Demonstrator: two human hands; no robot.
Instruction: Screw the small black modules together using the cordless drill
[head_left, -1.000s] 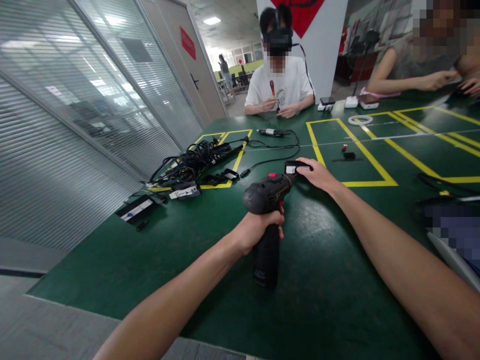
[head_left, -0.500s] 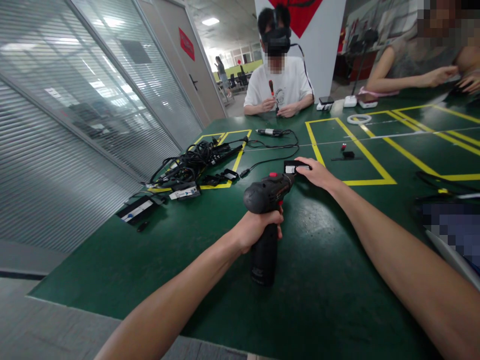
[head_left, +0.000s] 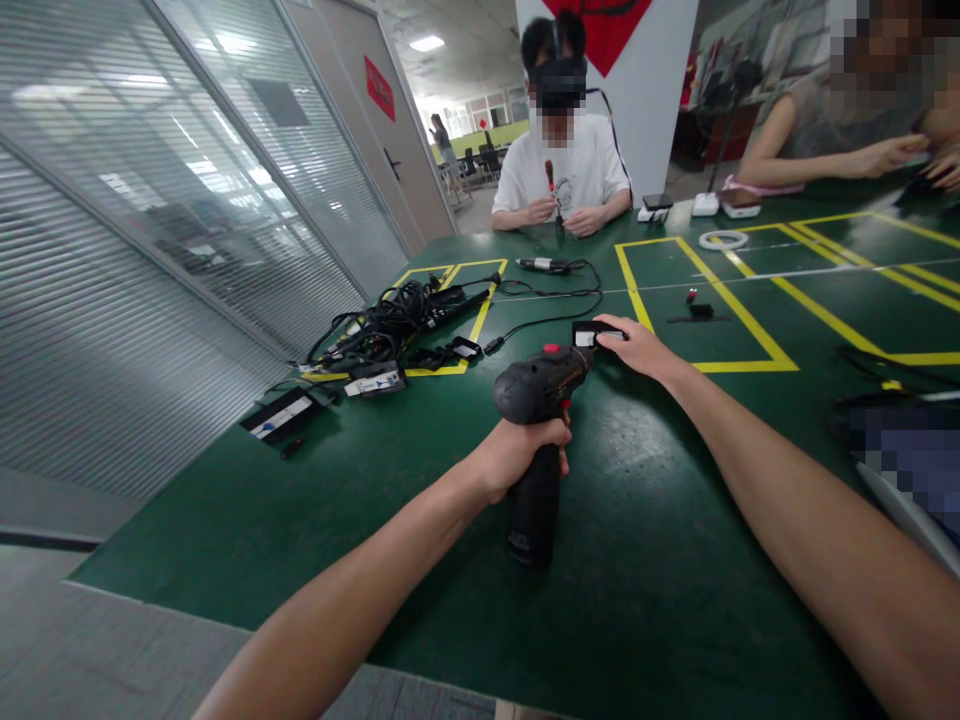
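Note:
My left hand [head_left: 517,452] is wrapped round the grip of a black cordless power driver [head_left: 536,420] with a red switch on top. The driver's nose points away from me at a small black box with a white label [head_left: 592,334] lying on the green table [head_left: 420,520]. My right hand [head_left: 636,346] rests on that box, fingers curled over it and pressing it down onto the table.
A tangle of black cables and adapters [head_left: 382,330] lies at the left in a yellow-taped square. A person across the table [head_left: 561,165] holds a red screwdriver. Another person's arms [head_left: 847,155] reach in at the far right. Small parts [head_left: 694,305] lie in the middle taped square.
Hardly anything differs; the camera view has shifted slightly and both hands keep their hold on the driver and the box.

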